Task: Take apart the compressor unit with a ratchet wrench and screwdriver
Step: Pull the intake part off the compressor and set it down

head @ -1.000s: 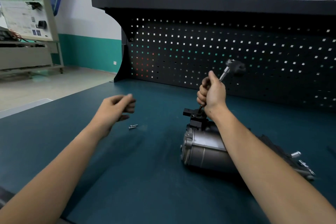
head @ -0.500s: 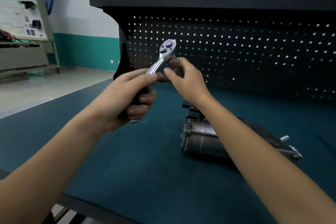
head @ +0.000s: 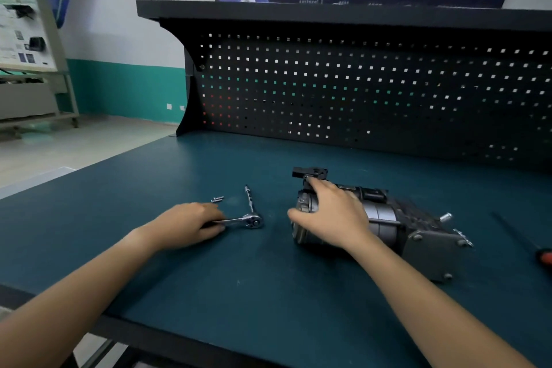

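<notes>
Compressor unit (head: 385, 218) gripped by right hand (head: 331, 215). Left hand (head: 185, 225) holds ratchet wrench (head: 246, 220) handle on bench (head: 209, 278). Hold unit still, set wrench straight on bolt.

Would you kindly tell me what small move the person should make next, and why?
Probably let the left hand release the ratchet wrench, which lies flat on the table, and bring it to the compressor unit. The right hand alone grips the unit's cylindrical end, and two screws lie loose near the wrench.

teal bench (head: 209, 278) bears compressor (head: 386, 218), ratchet wrench (head: 240, 221), two screws (head: 217, 199), screwdriver (head: 543, 257).
</notes>
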Tool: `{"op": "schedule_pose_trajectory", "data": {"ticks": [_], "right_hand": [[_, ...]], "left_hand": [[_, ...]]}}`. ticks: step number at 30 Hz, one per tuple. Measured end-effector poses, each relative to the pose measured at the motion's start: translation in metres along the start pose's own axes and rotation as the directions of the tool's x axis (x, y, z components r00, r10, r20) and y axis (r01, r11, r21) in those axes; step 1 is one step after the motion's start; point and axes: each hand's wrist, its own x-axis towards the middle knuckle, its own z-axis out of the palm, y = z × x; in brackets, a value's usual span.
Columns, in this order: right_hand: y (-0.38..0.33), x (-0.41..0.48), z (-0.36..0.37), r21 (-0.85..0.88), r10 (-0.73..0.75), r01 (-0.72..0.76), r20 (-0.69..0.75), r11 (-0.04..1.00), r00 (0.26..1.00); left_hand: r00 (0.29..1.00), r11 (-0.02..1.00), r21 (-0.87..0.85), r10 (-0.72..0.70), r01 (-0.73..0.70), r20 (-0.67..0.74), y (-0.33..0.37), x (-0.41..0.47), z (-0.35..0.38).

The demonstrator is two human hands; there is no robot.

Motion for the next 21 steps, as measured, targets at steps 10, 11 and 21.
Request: {"op": "schedule_pose_trajectory", "data": {"ticks": [10, 11, 21], "right_hand": [[0.002, -0.048, -0.018, 0.106, -0.287, 0.287, -0.011, 0.952, 0.958], [0.004, -0.052, -0.023, 0.125, -0.323, 0.318, 0.018, 0.940, 0.946], [0.048, -0.054, -0.044, 0.065, -0.492, 0.491, 0.227, 0.869, 0.840]], "left_hand": [[0.900, 0.941, -0.268, 0.076, -0.207, -0.430, 0.041, 0.015, -0.011], [0.897, 0.899, -0.359, 0.079, -0.253, -0.435, 0.055, 0.020, -0.014], [0.895, 0.855, -0.376, 0.200, -0.358, -0.399, 0.097, 0.025, -0.023]]}}
